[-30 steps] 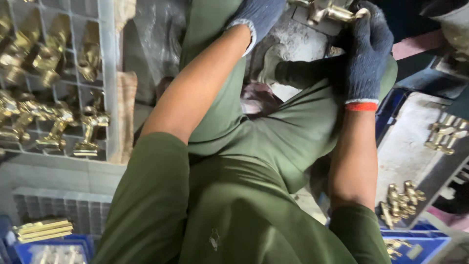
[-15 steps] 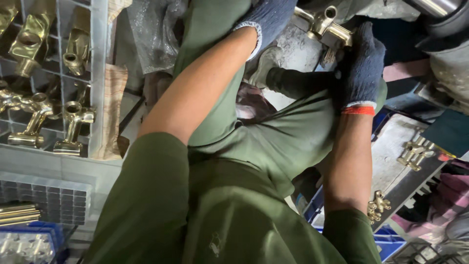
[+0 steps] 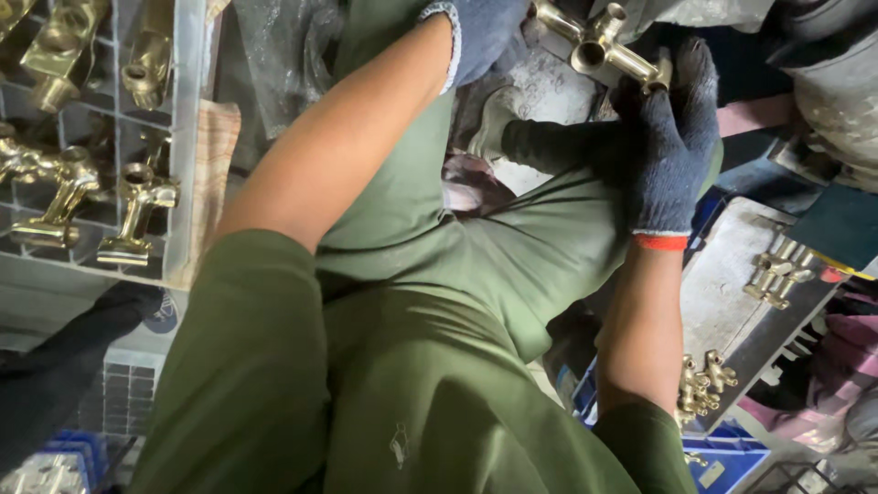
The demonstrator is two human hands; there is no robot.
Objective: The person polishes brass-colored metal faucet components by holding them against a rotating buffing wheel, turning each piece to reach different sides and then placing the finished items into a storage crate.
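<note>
Head view: a brass tee fitting point(image 3: 599, 50) is held up at the top edge by the gloved right hand point(image 3: 672, 151), fingers closed round one end, while the left hand point(image 3: 480, 37) (partly cropped) seems to steady the other, keeping its open ports exposed.

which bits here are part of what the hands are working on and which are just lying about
In hand:
brass fitting
left hand
right hand

Lying about:
brass castings in the clear tray
brass parts on the grey block
blue bin

Clear plastic crate point(image 3: 187, 137) — brass fittings point(image 3: 137, 197) inside
</note>
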